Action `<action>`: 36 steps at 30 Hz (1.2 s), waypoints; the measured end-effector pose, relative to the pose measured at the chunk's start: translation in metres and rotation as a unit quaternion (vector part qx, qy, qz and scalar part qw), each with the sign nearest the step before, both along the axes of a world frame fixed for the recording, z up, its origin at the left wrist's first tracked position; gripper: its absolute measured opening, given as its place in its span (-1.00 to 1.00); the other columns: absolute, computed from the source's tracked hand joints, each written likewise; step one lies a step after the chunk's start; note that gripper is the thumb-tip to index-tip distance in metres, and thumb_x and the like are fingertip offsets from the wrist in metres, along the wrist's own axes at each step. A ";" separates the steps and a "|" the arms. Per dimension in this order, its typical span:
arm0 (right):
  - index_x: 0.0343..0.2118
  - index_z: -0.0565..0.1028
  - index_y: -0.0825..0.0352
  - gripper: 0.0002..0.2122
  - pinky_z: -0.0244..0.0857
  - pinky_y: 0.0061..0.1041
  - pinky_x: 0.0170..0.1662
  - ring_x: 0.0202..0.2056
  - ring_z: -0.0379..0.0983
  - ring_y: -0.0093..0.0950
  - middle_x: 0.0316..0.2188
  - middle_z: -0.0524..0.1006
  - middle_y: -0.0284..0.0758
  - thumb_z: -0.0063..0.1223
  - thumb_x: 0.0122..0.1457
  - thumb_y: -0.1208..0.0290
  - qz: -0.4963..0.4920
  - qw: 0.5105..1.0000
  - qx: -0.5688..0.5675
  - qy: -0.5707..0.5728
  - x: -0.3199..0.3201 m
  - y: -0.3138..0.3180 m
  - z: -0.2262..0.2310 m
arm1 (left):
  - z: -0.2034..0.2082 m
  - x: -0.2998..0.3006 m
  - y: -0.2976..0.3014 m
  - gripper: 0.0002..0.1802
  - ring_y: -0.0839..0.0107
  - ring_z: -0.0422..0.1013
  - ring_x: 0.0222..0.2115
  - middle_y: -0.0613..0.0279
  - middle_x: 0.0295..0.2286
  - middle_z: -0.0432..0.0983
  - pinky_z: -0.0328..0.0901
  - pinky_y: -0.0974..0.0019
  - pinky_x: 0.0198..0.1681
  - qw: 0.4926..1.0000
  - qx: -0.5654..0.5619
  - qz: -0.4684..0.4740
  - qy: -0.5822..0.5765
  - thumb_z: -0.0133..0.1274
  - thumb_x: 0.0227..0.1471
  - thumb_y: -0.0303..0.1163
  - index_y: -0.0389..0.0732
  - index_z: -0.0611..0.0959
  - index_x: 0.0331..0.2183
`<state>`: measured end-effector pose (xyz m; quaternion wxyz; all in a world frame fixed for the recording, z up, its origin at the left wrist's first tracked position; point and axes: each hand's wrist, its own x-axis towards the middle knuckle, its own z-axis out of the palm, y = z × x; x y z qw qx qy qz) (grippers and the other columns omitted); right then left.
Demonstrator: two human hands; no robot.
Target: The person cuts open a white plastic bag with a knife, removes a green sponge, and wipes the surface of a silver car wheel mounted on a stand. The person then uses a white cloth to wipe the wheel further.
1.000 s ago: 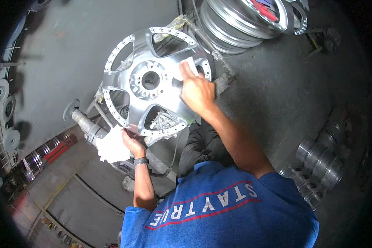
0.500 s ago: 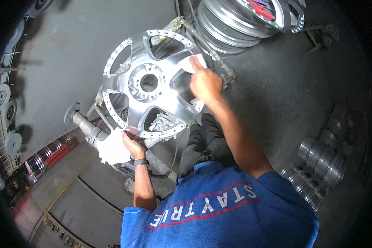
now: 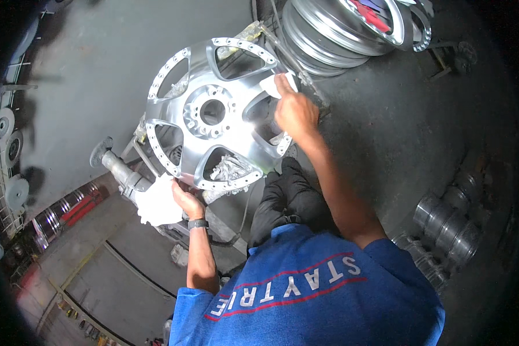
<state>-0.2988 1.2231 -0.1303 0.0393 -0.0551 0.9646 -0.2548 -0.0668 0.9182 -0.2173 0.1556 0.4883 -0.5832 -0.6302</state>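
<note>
A bare silver wheel centre (image 3: 199,155) with broad spokes and a ring of small holes round its edge lies face up before me. My right hand (image 3: 296,112) presses a folded white cloth (image 3: 269,86) onto the outer end of a spoke, on the right side of the wheel. At the near left edge, my left hand (image 3: 189,202) is closed on a larger bunched white cloth (image 3: 158,202). Its fingertips meet the wheel's edge, and the cloth partly hides them.
Under the wheel is a worn metal stand (image 3: 245,37). A grey-crusted spindle machine (image 3: 121,173) stands at the left. Stacked silver rims (image 3: 323,34) rise at the far right; more rim barrels (image 3: 447,222) lie on the right floor. Polishing discs (image 3: 3,127) hang along the left rack.
My right hand and its cloth have shifted slightly along the spoke end. The whole view has moved a little, while my left hand stays at the wheel's near left edge.
</note>
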 end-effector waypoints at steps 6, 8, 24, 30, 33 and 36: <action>0.34 0.40 0.21 -0.40 0.60 -0.19 -0.24 -0.13 0.65 -0.17 0.33 0.44 -0.25 0.02 0.17 0.39 0.124 0.990 0.047 0.039 0.041 -0.046 0.007 | -0.001 -0.004 0.000 -0.38 0.38 0.56 -0.19 0.15 -0.09 0.63 0.40 0.35 -0.30 1.000 -0.013 -0.004 -0.009 -0.27 0.43 0.08 -0.24 0.55 0.10; 0.32 0.42 0.22 -0.43 0.59 -0.14 -0.25 -0.17 0.66 -0.12 0.29 0.48 -0.22 0.02 0.18 0.43 0.107 0.993 0.043 0.020 0.033 -0.037 0.007 | 0.002 -0.001 -0.001 -0.34 0.32 0.53 -0.07 0.14 0.00 0.58 0.43 0.26 -0.15 1.000 -0.011 -0.015 -0.024 -0.25 0.41 0.14 -0.25 0.55 0.08; 0.35 0.37 0.13 -0.44 0.50 0.05 -0.17 -0.29 0.65 0.03 0.21 0.53 -0.23 -0.06 0.25 0.40 0.012 1.000 0.009 -0.012 -0.015 0.002 -0.010 | -0.009 0.004 -0.005 -0.41 0.41 0.57 -0.22 0.20 -0.15 0.65 0.42 0.38 -0.32 1.000 0.001 -0.013 -0.019 -0.28 0.43 0.04 -0.25 0.56 0.06; 0.27 0.45 0.25 -0.44 0.55 -0.06 -0.22 -0.23 0.65 -0.11 0.29 0.46 -0.17 0.03 0.13 0.44 0.083 0.995 0.055 -0.017 0.004 -0.037 0.022 | -0.001 -0.004 0.000 -0.41 0.44 0.55 -0.21 0.21 -0.14 0.64 0.39 0.37 -0.28 1.000 -0.012 -0.001 -0.016 -0.27 0.43 0.06 -0.24 0.57 0.06; 0.26 0.46 0.23 -0.44 0.56 -0.08 -0.22 -0.22 0.65 -0.12 0.31 0.44 -0.20 0.04 0.12 0.45 0.113 0.992 0.046 0.041 0.010 -0.042 0.009 | -0.002 -0.001 -0.003 -0.37 0.40 0.53 -0.10 0.17 -0.04 0.61 0.40 0.29 -0.14 1.000 -0.005 -0.015 -0.024 -0.25 0.44 0.09 -0.26 0.56 0.09; 0.28 0.44 0.22 -0.46 0.54 -0.03 -0.16 -0.27 0.67 -0.04 0.30 0.46 -0.28 -0.02 0.17 0.48 0.043 0.995 0.053 -0.079 -0.024 -0.010 0.007 | 0.000 0.002 -0.002 -0.37 0.39 0.53 -0.08 0.16 -0.04 0.61 0.41 0.25 -0.12 0.999 -0.002 -0.008 -0.031 -0.25 0.43 0.10 -0.26 0.56 0.10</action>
